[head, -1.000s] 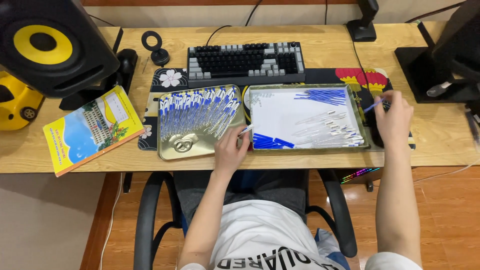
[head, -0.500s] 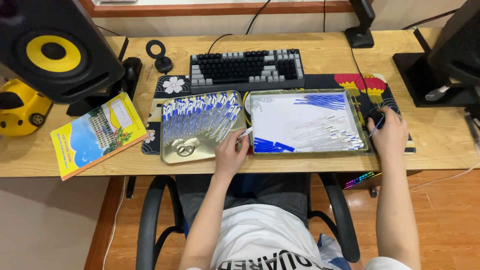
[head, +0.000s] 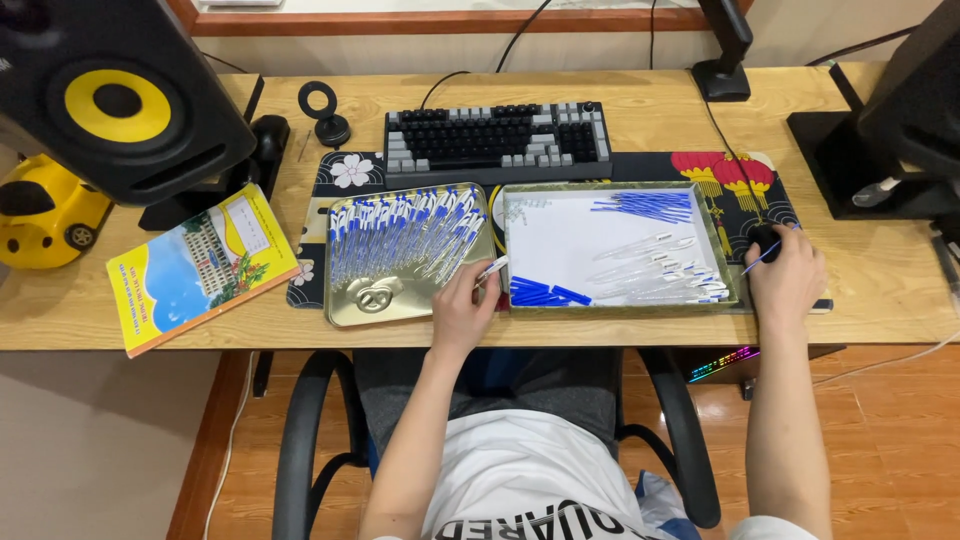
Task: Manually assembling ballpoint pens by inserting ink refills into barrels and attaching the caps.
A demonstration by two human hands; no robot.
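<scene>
1. Wooden desk (head: 600,330): bears everything below; I sit at its 6 o'clock edge.
2. Black speaker with a yellow cone (head: 118,100): at 10 o'clock, with a yellow toy car (head: 45,210) just beside it.
3. Keyboard (head: 497,140): at 12 o'clock, on a patterned desk mat (head: 350,172).
4. White-lined tray (head: 720,240): at 1 o'clock from my left hand; it holds blue refills (head: 645,206) at its far side, clear barrels (head: 650,270) in the middle and blue caps (head: 545,294) at its near left corner.
5. Metal tin tray (head: 375,300): at 11 o'clock, touching the white-lined tray's left side, filled with finished pens (head: 400,235).
6. Yellow booklet (head: 200,265): at 9 o'clock, overhanging the desk edge.
7. My left hand (head: 463,312): rests at the near edge between the two trays, fingers closed on a pen (head: 492,268) that points toward 1 o'clock.
8. My right hand (head: 787,283): at 3 o'clock, just right of the white-lined tray, pinching a thin blue refill (head: 764,254); a dark mouse (head: 765,238) lies under the fingertips.
</scene>
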